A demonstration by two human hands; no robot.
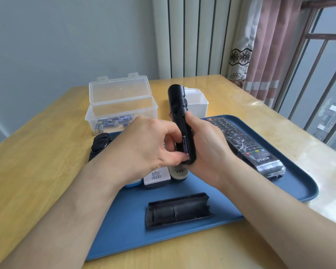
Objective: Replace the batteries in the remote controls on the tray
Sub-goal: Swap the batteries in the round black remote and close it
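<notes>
Battery cover (177,209) lies off, near on the blue tray (124,230), baring the bay | right hand (206,144) grips black remote (177,105) upright to steady it | left hand (144,144) pinches the battery (185,144) at its near end | clear battery box (149,111) open, far left

"thtf" on plastic-wrapped black remote (242,141); print on batteries (113,122), white remote (156,177) unreadable

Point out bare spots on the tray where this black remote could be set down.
Two bare patches on the tray: the near-left corner, left of the battery cover; and the near-right part, between the wrapped remote and the rim. The far-left is crowded: white remotes and another black remote lie under and beside the left hand.
</notes>
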